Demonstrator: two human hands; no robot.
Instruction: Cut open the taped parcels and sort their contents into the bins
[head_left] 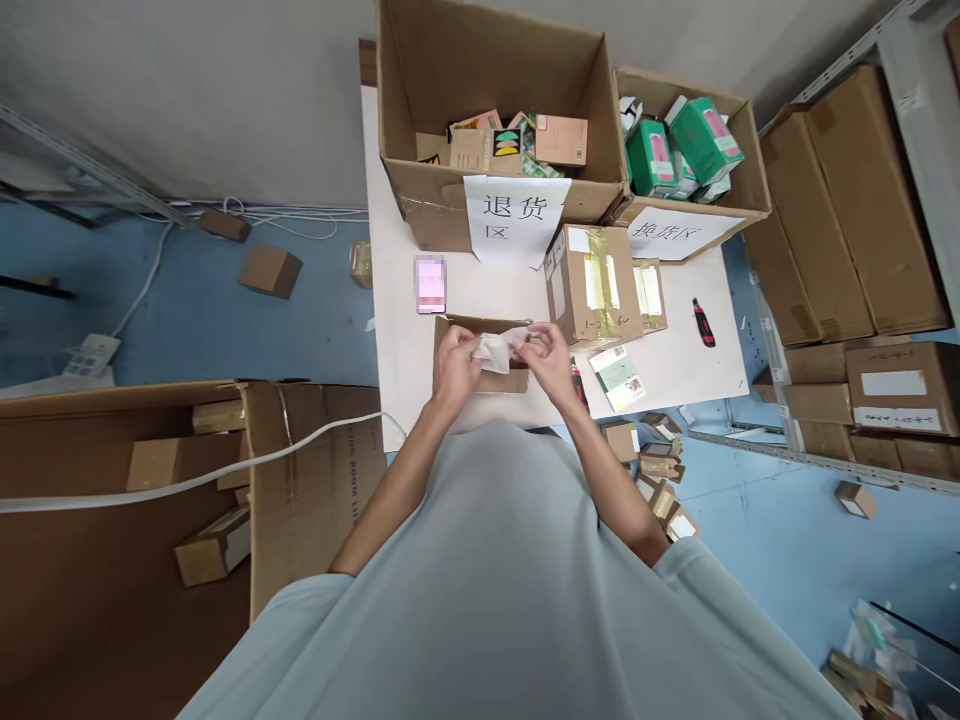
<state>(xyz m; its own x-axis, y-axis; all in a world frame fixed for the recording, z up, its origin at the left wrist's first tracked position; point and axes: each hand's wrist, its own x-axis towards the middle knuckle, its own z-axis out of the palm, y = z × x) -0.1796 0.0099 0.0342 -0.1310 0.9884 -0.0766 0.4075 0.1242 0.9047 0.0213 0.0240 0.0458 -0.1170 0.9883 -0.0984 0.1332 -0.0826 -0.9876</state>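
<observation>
Hands, left [456,368] and right [546,360], pinching white wrap [496,350]; large carton's [431,205] sign [516,215] reads 退货区.

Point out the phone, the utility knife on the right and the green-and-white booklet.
Phone [430,284]: head view, screen.
Utility knife [703,323]: head view, body.
Booklet [618,377]: head view, cover.

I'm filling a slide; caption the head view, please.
Two hands hold crumpled white wrapping over a small open cardboard box.

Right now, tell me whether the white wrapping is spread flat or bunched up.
Bunched up: the white wrapping is crumpled and creased, pinched between the fingers of the left hand and the right hand.
</observation>
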